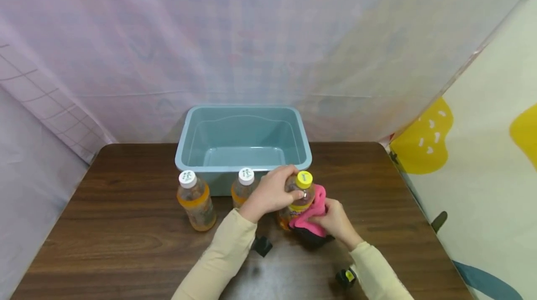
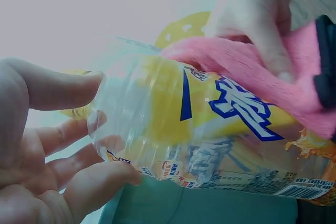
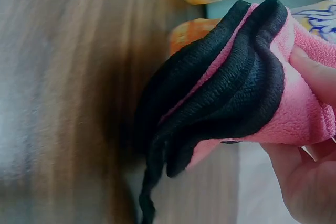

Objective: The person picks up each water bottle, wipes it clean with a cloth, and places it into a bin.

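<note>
A clear plastic bottle with a yellow cap [image 1: 304,179] stands at the front right corner of the tub, orange liquid low inside it. My left hand [image 1: 277,190] grips it around the shoulder just under the cap; in the left wrist view thumb and fingers curl about the bottle [image 2: 173,124]. A pink cloth with black edging [image 1: 312,216] is bunched in my right hand [image 1: 335,223], which pinches it against the bottle's right side. In the right wrist view the folded cloth [image 3: 236,77] covers much of the bottle's lower part.
A blue-grey tub [image 1: 243,168] stands at the back of the wooden table [image 1: 105,225]. Left of my hands are two white-capped bottles, one at the far left [image 1: 197,202] and one in the middle [image 1: 243,188], partly hidden by my left hand. Curtains hang behind the table.
</note>
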`<state>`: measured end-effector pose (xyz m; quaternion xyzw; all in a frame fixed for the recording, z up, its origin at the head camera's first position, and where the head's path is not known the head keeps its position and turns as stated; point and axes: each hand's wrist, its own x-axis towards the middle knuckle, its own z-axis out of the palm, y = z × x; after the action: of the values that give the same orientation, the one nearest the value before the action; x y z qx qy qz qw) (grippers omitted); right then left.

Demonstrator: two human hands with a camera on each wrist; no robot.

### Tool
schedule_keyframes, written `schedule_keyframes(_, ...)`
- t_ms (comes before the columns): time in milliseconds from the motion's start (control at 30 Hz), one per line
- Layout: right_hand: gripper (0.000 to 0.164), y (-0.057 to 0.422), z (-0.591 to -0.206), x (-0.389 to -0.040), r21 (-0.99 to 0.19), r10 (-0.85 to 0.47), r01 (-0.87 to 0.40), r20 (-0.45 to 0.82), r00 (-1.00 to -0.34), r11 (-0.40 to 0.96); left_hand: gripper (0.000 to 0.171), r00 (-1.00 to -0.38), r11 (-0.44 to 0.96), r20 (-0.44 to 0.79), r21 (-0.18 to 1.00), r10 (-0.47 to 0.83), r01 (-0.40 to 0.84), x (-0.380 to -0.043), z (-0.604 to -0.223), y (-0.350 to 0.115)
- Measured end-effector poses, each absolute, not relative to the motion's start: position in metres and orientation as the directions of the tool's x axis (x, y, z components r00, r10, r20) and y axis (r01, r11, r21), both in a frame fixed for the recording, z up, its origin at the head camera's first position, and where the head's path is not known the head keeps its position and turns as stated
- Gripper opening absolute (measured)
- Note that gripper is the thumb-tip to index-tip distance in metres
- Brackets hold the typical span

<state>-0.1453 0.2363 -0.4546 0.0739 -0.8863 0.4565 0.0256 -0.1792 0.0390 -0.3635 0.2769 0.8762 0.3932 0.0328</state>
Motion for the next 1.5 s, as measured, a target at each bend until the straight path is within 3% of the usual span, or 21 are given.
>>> schedule_keyframes(267, 0.028, 0.239, -0.481, -0.150, -0.778, -0.109, -0.135, 0.086, -0.990, 0.613, 0.033, -0.841, 0.533, 0.187, 0.699, 0.507, 0.477, -0.178, -0.363, 0.039)
schedule_keyframes(633, 0.027, 0.243, -0.481, -0.150, -0.791, -0.144, -0.185, 0.123, -0.982, 0.583, 0.031, -0.846, 0.551, 0.181, 0.687, 0.502, 0.474, -0.178, -0.362, 0.041)
schedule_keyframes(867, 0.028, 0.248, -0.457, -0.147, -0.893, -0.211, -0.171, 0.088, -0.974, 0.417, 0.031, -0.850, 0.552, 0.149, 0.701, 0.506, 0.451, -0.176, -0.360, 0.041)
schedule_keyframes(1033, 0.029, 0.252, -0.437, -0.146, -0.903, -0.245, -0.192, 0.100, -0.964, 0.386, 0.032, -0.849, 0.551, 0.143, 0.704, 0.508, 0.448, -0.176, -0.361, 0.041)
schedule_keyframes(1267, 0.028, 0.253, -0.412, -0.145, -0.877, -0.232, -0.217, 0.125, -0.965, 0.430, 0.031, -0.848, 0.546, 0.151, 0.705, 0.509, 0.453, -0.177, -0.361, 0.040)
schedule_keyframes(1500, 0.026, 0.248, -0.384, -0.146, -0.780, -0.243, -0.332, 0.235, -0.941, 0.530, 0.032, -0.844, 0.541, 0.153, 0.706, 0.514, 0.457, -0.178, -0.361, 0.040)
